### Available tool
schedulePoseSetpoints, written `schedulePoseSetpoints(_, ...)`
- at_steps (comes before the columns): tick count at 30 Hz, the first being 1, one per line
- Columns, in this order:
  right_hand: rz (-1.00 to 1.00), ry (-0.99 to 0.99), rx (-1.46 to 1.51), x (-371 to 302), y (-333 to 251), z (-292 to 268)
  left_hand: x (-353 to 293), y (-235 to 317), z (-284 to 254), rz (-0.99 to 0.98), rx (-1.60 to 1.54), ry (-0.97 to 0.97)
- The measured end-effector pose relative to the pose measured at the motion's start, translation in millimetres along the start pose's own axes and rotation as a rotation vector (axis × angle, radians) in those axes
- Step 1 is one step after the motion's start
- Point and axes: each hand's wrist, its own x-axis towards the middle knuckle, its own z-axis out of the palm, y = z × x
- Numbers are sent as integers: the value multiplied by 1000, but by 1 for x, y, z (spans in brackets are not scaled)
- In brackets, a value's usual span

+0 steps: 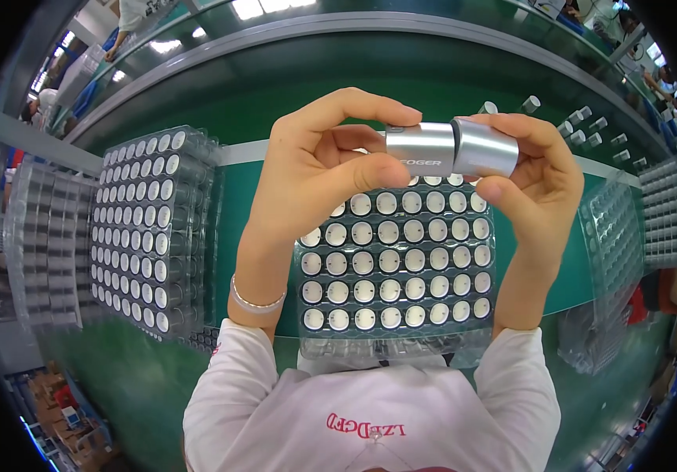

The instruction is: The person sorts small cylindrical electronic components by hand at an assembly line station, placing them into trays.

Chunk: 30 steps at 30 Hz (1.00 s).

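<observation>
Above the middle of the bench, my left hand point(315, 153) pinches a silver metal cylinder point(421, 143) between thumb and fingers. Dark lettering runs along its side. My right hand point(541, 167) grips a second silver cylindrical piece point(486, 149), like a cap or sleeve. The two pieces meet end to end at a slight angle, with a dark gap at the seam; I cannot tell whether they are joined. Beneath my hands lies a clear plastic tray point(464, 346) with rows of round, white-topped cylinders point(388, 261) standing in its pockets. My hands hide part of its far rows.
Clear trays full of similar cylinders point(128, 212) are stacked at the left. Several loose silver cylinders point(577, 138) sit on the green bench at the far right, near clear trays point(614, 228). A conveyor rail point(354, 25) crosses the far side. Other people work beyond it.
</observation>
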Motion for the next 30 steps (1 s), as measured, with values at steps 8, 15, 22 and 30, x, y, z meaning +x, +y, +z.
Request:
schedulePoseSetpoints(8,-119,-3,-10,-3,-4,3,-1,-1,0,-75,-139,5)
schedulePoseSetpoints(15,-184,-72,-153,-2,-2,-5,1,-1,0,-68,-144,5)
schedulePoseSetpoints(22,231,101,51,0,8,4,3,-9,-5,-98,-33,-46)
schedulePoseSetpoints(30,297,101,196,-1,7,4,3,-14,0,-138,-98,-56)
